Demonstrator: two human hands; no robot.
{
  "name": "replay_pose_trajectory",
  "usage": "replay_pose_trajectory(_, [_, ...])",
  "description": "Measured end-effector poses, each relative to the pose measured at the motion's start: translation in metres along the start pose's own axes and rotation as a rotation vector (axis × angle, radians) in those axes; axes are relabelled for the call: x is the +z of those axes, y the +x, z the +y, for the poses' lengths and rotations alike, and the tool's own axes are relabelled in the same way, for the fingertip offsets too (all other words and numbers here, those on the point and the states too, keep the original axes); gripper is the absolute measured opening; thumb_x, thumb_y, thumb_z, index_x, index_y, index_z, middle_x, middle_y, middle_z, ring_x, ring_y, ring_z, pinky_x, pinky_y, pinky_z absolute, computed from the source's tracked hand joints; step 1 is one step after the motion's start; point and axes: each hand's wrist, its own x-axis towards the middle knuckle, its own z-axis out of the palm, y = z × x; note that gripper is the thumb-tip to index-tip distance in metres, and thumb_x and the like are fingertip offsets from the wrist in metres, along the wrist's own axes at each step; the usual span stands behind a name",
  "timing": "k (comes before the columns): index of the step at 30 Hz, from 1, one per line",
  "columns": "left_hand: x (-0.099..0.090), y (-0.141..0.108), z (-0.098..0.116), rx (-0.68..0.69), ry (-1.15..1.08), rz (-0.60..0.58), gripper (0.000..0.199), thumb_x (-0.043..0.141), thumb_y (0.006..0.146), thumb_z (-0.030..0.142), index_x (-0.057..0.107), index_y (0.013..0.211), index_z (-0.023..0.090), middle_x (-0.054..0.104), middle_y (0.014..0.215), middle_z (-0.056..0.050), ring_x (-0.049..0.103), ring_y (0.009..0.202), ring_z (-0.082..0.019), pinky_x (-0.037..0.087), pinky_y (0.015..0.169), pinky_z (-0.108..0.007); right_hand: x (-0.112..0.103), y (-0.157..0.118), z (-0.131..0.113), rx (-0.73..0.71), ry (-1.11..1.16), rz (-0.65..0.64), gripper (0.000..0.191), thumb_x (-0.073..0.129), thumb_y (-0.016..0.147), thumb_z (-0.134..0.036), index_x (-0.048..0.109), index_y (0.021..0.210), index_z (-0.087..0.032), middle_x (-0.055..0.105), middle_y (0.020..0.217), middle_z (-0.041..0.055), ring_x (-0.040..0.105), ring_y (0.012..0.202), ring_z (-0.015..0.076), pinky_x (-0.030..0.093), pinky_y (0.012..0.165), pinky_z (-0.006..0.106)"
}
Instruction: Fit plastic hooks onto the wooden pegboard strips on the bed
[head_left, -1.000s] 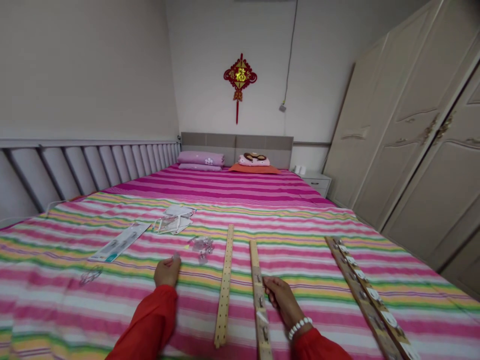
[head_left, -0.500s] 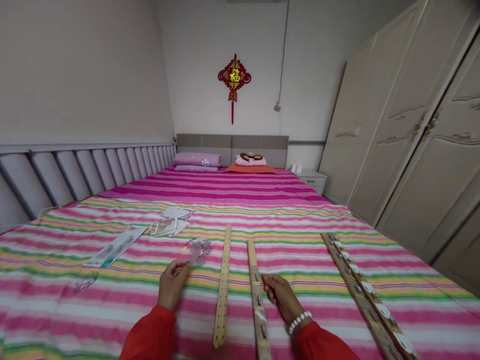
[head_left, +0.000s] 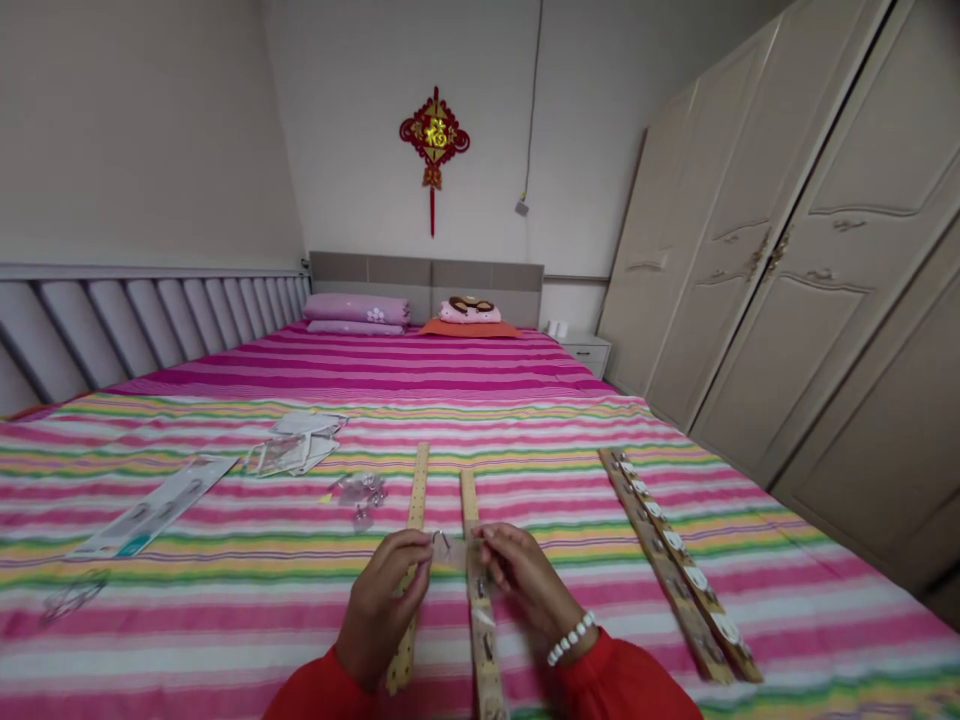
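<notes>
My left hand (head_left: 386, 590) pinches a clear adhesive hook (head_left: 448, 548), a transparent square with a small metal hook. The fingers of my right hand (head_left: 521, 575) are closed at its other edge, above a narrow wooden strip (head_left: 482, 625) that carries several metal hooks. Partly behind my left hand lies a second wooden strip (head_left: 418, 490) with rows of small holes. Beyond that hand, a loose pile of clear hooks (head_left: 364, 492) rests on the striped sheet.
To the right lie two long strips (head_left: 667, 555) with hooks and white round pieces. On the left are a packaged hook card (head_left: 157, 508), clear and white packets (head_left: 300, 445) and a thin tangled clear item (head_left: 75, 595). A bed rail (head_left: 157, 325) runs along the left side.
My left hand has moved from the pile to the right, bringing a clear hook over the wooden strip. My right hand now meets it there. The view has shifted slightly right.
</notes>
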Motion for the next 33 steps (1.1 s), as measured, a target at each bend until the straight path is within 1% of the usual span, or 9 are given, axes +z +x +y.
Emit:
replay_pose_trajectory(4, [0.01, -0.002, 0.006, 0.0, -0.029, -0.054, 0.016, 0.052, 0.083, 0.011, 0.063, 0.088, 0.021, 0.068, 0.09, -0.007, 0.065, 0.09, -0.016, 0.054, 0.077, -0.027, 0.011, -0.006, -0.006, 0.005, 0.01, -0.041, 0.036, 0.076, 0.065, -0.045, 0.07, 0.079, -0.012, 0.058, 0.053, -0.0038, 0.037, 0.033, 0.0017, 0.018, 0.034, 0.017])
replay_pose_trajectory(10, [0.016, -0.002, 0.009, -0.021, -0.051, -0.074, 0.016, 0.053, 0.082, 0.01, 0.063, 0.087, 0.022, 0.067, 0.092, -0.007, 0.065, 0.09, -0.016, 0.053, 0.077, -0.026, 0.007, -0.012, -0.003, 0.035, -0.018, -0.074, 0.029, 0.078, 0.064, -0.039, 0.071, 0.074, -0.012, 0.052, 0.039, -0.0056, 0.038, 0.033, 0.0039, 0.023, 0.037, 0.018])
replay_pose_trajectory(15, [0.023, -0.006, 0.011, -0.122, -0.098, -0.074, 0.015, 0.054, 0.08, 0.012, 0.064, 0.083, 0.022, 0.067, 0.091, -0.006, 0.065, 0.089, -0.017, 0.053, 0.077, -0.027, -0.001, -0.013, 0.0, 0.054, 0.024, -0.062, 0.029, 0.083, 0.056, -0.03, 0.072, 0.076, -0.013, 0.06, 0.048, -0.0029, 0.047, 0.039, 0.0063, 0.034, 0.042, 0.019])
replay_pose_trajectory(17, [0.028, -0.011, 0.011, -0.25, -0.157, -0.064, 0.014, 0.055, 0.079, 0.015, 0.065, 0.084, 0.022, 0.067, 0.094, -0.007, 0.065, 0.091, -0.018, 0.053, 0.08, -0.029, -0.004, -0.011, 0.001, 0.05, 0.021, -0.032, 0.029, 0.084, 0.054, -0.03, 0.071, 0.074, -0.013, 0.061, 0.049, -0.0021, 0.049, 0.04, 0.0068, 0.036, 0.043, 0.019])
replay_pose_trajectory(19, [0.032, -0.015, 0.012, -0.456, -0.288, -0.051, 0.014, 0.058, 0.078, 0.02, 0.065, 0.09, 0.021, 0.068, 0.097, -0.008, 0.066, 0.092, -0.019, 0.054, 0.081, -0.03, -0.007, -0.009, 0.002, 0.04, -0.003, -0.007, 0.03, 0.084, 0.054, -0.032, 0.071, 0.072, -0.013, 0.061, 0.049, -0.002, 0.05, 0.041, 0.0075, 0.037, 0.043, 0.019])
replay_pose_trajectory(22, [0.038, -0.016, 0.012, -0.768, -0.528, -0.055, 0.026, 0.063, 0.076, 0.032, 0.062, 0.099, 0.02, 0.069, 0.098, -0.008, 0.066, 0.092, -0.02, 0.054, 0.079, -0.029, -0.011, -0.006, 0.002, 0.013, -0.076, -0.003, 0.032, 0.083, 0.056, -0.037, 0.071, 0.074, -0.014, 0.061, 0.049, -0.002, 0.052, 0.042, 0.0088, 0.039, 0.044, 0.02])
replay_pose_trajectory(26, [0.041, -0.009, 0.012, -0.984, -0.651, -0.033, 0.039, 0.07, 0.07, 0.043, 0.064, 0.099, 0.019, 0.071, 0.095, -0.006, 0.065, 0.093, -0.02, 0.052, 0.081, -0.027, -0.01, -0.003, -0.001, -0.051, -0.144, -0.01, 0.034, 0.082, 0.056, -0.043, 0.07, 0.074, -0.016, 0.062, 0.052, -0.0025, 0.053, 0.044, 0.0094, 0.041, 0.045, 0.021])
replay_pose_trajectory(29, [0.041, -0.006, 0.012, -1.167, -0.726, -0.005, 0.044, 0.074, 0.065, 0.048, 0.066, 0.096, 0.018, 0.071, 0.096, -0.007, 0.065, 0.092, -0.02, 0.052, 0.075, -0.026, -0.009, -0.003, -0.004, -0.098, -0.168, 0.004, 0.033, 0.082, 0.057, -0.044, 0.071, 0.073, -0.017, 0.062, 0.053, -0.0022, 0.053, 0.046, 0.0097, 0.042, 0.047, 0.022])
replay_pose_trajectory(33, [0.04, -0.006, 0.012, -1.46, -0.954, -0.034, 0.039, 0.076, 0.064, 0.046, 0.067, 0.089, 0.017, 0.071, 0.092, -0.008, 0.067, 0.08, -0.017, 0.053, 0.072, -0.026, -0.009, -0.005, -0.005, -0.145, -0.189, 0.01, 0.03, 0.081, 0.059, -0.043, 0.073, 0.074, -0.018, 0.064, 0.056, -0.0013, 0.054, 0.049, 0.0106, 0.045, 0.052, 0.024])
